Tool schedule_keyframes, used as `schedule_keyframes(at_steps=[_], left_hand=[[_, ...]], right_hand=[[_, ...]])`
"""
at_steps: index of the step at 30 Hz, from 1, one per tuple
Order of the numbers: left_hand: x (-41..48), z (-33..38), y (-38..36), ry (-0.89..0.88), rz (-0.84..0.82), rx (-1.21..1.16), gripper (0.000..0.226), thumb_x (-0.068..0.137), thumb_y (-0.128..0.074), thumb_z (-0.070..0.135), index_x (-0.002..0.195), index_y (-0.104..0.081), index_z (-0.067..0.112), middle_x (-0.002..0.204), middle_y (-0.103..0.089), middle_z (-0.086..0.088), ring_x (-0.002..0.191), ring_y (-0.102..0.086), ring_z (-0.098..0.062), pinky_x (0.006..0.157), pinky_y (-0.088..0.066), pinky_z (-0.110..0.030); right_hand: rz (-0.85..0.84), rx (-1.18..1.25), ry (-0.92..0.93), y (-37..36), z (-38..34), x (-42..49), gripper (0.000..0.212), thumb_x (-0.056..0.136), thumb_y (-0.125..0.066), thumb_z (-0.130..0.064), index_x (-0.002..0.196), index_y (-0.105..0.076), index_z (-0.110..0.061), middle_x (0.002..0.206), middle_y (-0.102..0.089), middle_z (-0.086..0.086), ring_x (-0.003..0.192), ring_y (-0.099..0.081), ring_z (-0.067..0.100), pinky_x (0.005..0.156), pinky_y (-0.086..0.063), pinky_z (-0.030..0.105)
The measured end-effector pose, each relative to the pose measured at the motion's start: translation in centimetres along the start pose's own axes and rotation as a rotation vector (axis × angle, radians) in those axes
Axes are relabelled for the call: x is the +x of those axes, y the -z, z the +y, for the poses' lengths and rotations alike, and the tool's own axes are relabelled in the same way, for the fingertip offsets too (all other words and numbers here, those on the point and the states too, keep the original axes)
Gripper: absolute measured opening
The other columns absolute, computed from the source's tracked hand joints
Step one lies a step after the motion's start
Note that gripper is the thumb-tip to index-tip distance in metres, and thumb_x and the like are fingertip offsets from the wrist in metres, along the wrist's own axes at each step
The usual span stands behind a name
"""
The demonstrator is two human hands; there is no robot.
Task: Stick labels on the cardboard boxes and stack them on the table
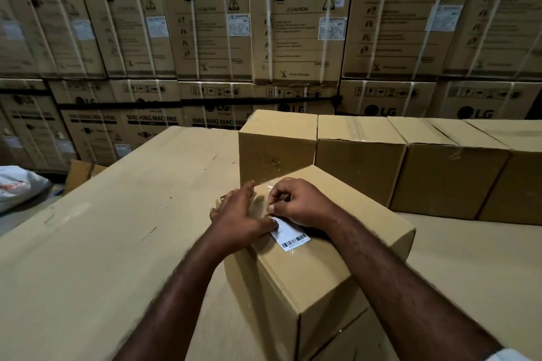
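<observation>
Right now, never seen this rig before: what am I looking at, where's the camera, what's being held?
There is no machine here. One wide-angle camera sits on a person's head, looking forward and down at their bare hands. The left hand lies with fingers fairly straight on top of the near cardboard box, its thumb on a white barcode label. The right hand has curled fingers that seem to pinch the label's far end. The box stands on a tan table, with a row of similar boxes behind it. Strapped washing machine cartons fill the background.
</observation>
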State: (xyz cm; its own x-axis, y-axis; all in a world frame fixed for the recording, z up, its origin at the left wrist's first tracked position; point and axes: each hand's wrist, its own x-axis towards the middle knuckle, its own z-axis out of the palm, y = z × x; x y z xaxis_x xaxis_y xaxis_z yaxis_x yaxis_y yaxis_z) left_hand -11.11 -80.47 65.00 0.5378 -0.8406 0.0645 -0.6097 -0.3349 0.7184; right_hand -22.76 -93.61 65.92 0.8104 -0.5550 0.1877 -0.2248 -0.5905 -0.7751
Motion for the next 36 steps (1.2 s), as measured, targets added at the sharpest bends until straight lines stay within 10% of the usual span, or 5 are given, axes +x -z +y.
schedule_keyframes(at_steps=[5,12,22,28,36], left_hand=[[0.1,0.1,0.5,0.037,-0.091,-0.094,0.116,0.046,-0.071,0.062,0.151,-0.030,0.035,0.152,-0.035,0.002,0.140,-0.032,-0.021,0.115,-0.030,-0.051],[0.1,-0.1,0.8,-0.043,-0.125,-0.282,0.020,0.062,-0.074,0.050,0.080,-0.068,0.044,0.116,-0.048,0.018,0.140,-0.034,-0.028,0.095,-0.050,-0.042],[-0.7,0.9,1.4,-0.005,-0.134,-0.539,0.046,0.077,-0.077,0.027,0.096,-0.064,-0.013,0.063,-0.062,0.016,0.093,-0.062,-0.026,0.104,-0.040,-0.041],[-2.9,3.5,2.5,0.024,-0.135,-0.483,0.016,0.089,-0.072,0.028,0.087,-0.078,0.013,0.088,-0.076,-0.001,0.077,-0.063,-0.010,0.065,-0.048,-0.026],[-3.2,6.2,3.0,-0.070,-0.100,-0.280,0.008,0.085,-0.075,0.028,0.085,-0.080,0.022,0.080,-0.076,0.006,0.083,-0.067,-0.011,0.071,-0.054,-0.037]], right_hand=[[-0.027,0.134,0.029,0.2,0.4,-0.7,0.010,0.083,-0.069,-0.012,0.078,-0.066,-0.021,0.070,-0.064,-0.011,0.068,-0.059,0.008,0.068,-0.050,0.033],[0.016,0.283,0.068,0.5,-0.8,-1.2,0.014,0.087,-0.068,-0.001,0.082,-0.065,-0.013,0.074,-0.067,-0.002,0.070,-0.064,0.012,0.068,-0.053,0.034],[0.278,0.403,-0.066,1.8,0.1,-3.9,0.015,0.095,-0.062,-0.009,0.107,-0.068,-0.017,0.093,-0.069,0.012,0.074,-0.068,0.009,0.063,-0.050,0.016],[0.252,0.370,-0.057,2.7,1.0,-5.6,0.014,0.095,-0.062,-0.009,0.094,-0.072,-0.018,0.089,-0.074,0.006,0.080,-0.069,0.015,0.073,-0.054,0.024],[0.201,0.318,-0.045,2.6,1.2,-5.5,0.011,0.096,-0.063,-0.017,0.091,-0.072,-0.020,0.092,-0.075,-0.001,0.091,-0.072,0.015,0.073,-0.059,0.035]])
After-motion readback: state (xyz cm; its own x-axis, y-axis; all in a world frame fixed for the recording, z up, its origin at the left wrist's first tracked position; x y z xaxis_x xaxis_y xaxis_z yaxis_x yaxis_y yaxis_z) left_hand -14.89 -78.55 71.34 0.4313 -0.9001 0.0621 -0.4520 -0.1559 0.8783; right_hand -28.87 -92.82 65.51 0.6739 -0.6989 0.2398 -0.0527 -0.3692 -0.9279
